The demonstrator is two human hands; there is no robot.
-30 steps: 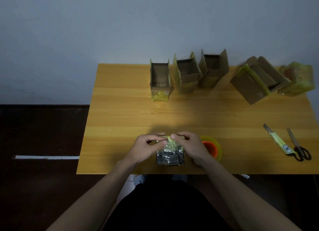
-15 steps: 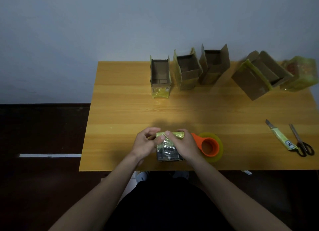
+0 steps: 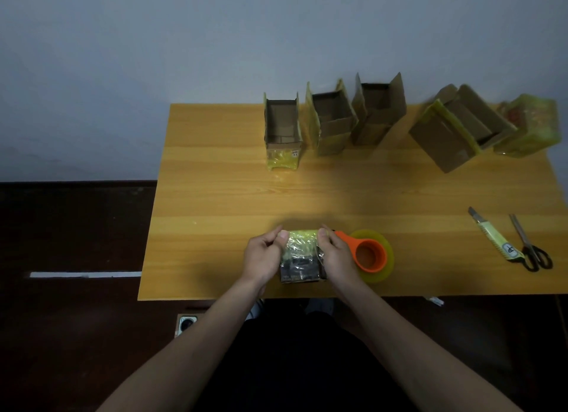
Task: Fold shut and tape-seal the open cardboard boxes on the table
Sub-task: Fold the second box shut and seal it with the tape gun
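Near the front edge of the wooden table (image 3: 215,196), both forearms reached forward, and the left hand (image 3: 262,258) and right hand (image 3: 336,256) clasped a small dark cardboard box wrapped in yellowish tape (image 3: 299,258) from either side, fingers curled onto it and thumbs pressed on its taped top. Just right of the right hand lay an orange tape dispenser with a yellow roll (image 3: 370,254). Farther right lay a utility knife (image 3: 491,234) beside black-handled scissors (image 3: 530,245). Along the far edge stood four open brown cardboard boxes (image 3: 376,116) and a tape-wrapped box (image 3: 531,125).
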